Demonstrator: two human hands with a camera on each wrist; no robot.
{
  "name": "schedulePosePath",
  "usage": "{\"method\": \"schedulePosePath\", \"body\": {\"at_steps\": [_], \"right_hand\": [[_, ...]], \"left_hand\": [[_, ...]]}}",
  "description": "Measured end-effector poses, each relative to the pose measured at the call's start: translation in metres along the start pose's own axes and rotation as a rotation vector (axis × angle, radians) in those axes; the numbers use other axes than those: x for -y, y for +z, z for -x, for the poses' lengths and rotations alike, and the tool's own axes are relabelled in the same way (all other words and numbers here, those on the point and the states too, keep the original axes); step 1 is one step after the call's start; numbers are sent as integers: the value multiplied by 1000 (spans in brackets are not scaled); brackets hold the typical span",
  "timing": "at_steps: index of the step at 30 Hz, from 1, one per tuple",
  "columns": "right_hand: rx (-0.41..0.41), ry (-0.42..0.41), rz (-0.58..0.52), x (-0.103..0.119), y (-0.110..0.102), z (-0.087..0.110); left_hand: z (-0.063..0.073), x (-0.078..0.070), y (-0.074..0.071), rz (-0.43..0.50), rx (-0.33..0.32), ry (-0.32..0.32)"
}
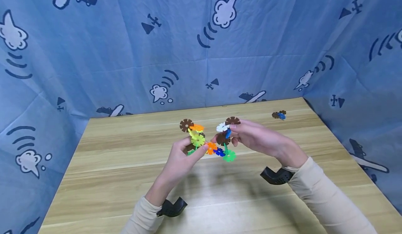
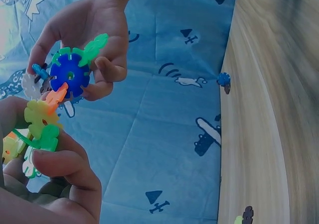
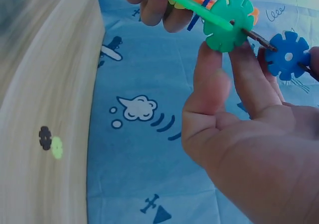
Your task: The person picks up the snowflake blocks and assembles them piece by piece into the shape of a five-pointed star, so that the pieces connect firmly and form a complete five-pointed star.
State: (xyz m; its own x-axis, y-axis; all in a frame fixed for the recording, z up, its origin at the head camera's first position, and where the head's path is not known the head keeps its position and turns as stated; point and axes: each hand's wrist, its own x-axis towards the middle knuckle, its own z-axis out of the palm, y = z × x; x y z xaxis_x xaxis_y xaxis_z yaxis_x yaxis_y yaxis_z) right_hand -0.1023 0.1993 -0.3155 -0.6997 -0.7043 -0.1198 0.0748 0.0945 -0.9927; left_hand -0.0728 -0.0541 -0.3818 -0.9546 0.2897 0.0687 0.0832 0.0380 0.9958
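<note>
A chain of interlocking snowflake discs (image 1: 220, 151) is held up above the table between both hands. My left hand (image 1: 181, 159) pinches its left part near a yellow disc (image 1: 198, 140), with an orange disc (image 1: 211, 148) just beside the thumb. On the right, my right hand (image 1: 260, 136) grips the part with a white disc (image 1: 222, 127) and brown discs (image 1: 223, 138). A dark blue disc (image 2: 70, 75) and a green disc (image 3: 229, 24) link toward that side. Fingers hide some of the discs.
Brown and blue discs (image 1: 279, 115) lie at the table's back right. A brown disc (image 3: 45, 138) and a yellow-green disc (image 3: 57, 148) lie together on the wooden table (image 1: 110, 178). A blue printed curtain (image 1: 182, 35) surrounds the table's back and sides.
</note>
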Motion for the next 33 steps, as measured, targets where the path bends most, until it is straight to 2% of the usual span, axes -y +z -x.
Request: {"method": "schedulePosePath", "body": {"at_steps": [5, 10, 14, 21, 25, 33], "right_hand": [[28, -79, -73, -7, -1, 1], [51, -100, -111, -8, -2, 2], [85, -104, -82, -10, -4, 4], [72, -44, 0, -8, -7, 2], [113, -23, 29, -9, -10, -2], [209, -60, 89, -11, -14, -7]], "left_hand": [[0, -1, 2, 4, -9, -2], [1, -2, 2, 13, 1, -6], [1, -4, 2, 31, 10, -20], [1, -4, 3, 40, 19, -14], [1, -4, 3, 38, 19, 1], [1, -3, 2, 35, 20, -9]]}}
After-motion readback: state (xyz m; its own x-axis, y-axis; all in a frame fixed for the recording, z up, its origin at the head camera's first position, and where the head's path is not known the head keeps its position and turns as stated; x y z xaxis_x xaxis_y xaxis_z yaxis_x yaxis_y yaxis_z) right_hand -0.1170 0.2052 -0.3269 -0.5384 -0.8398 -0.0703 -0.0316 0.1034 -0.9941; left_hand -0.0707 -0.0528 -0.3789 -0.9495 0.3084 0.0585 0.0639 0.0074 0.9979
